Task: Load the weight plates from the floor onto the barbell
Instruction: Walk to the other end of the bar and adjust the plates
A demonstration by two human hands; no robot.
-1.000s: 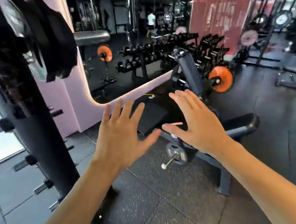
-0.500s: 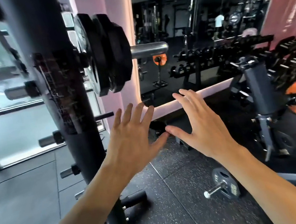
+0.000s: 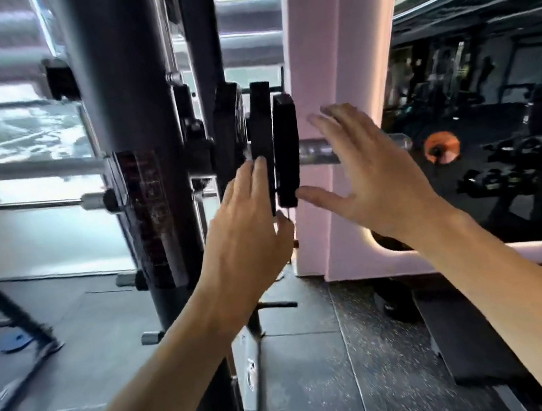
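1. From the head camera, three black weight plates (image 3: pixel 284 148) hung edge-on on the barbell (image 3: pixel 319 151), just right of the thick dark rack post (image 3: pixel 135 126). They looked matte and thick, the outermost one slightly smaller, with narrow gaps between them.
2. The bar's bare steel end stuck out to the right of the plates, shiny and blurred, crossing in front of a pale pink pillar (image 3: pixel 319 61).
3. The left hand (image 3: pixel 248 239) was raised with straight fingers, gripping nothing; its fingertips lay at the lower edge of the middle plate, though the blur hid whether they truly touched.
4. The right hand (image 3: pixel 367 175) was spread flat, holding nothing, just right of the outer plate and in front of the bar end; its thumb pointed toward the plate's bottom edge.
5. Below lay dark speckled rubber floor (image 3: pixel 370 364). Far right, a blurred orange plate (image 3: pixel 441 148) and dumbbell racks (image 3: pixel 516 169) stood well apart.
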